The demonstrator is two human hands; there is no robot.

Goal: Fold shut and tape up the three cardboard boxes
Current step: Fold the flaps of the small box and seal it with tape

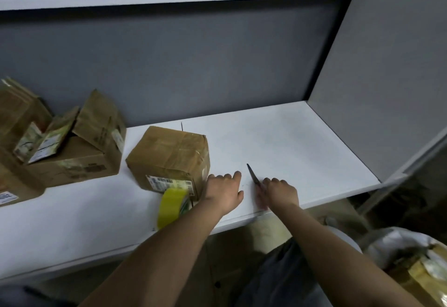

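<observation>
Right hand (pixel 278 191) grips scissors (pixel 252 173); left hand (pixel 223 189) rests loosely curled, holding nothing, beside closed box (pixel 169 156), tape roll (pixel 173 204) near wrist. Likely cutting tape; next, open-flapped box (pixel 79 154).

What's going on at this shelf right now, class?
A person is packing cardboard boxes on a white shelf. The closed box sits in the middle with a yellow tape roll leaning against it. The left hand rests beside that box; the right hand grips a dark blade. To the left, an open box awaits folding.
</observation>
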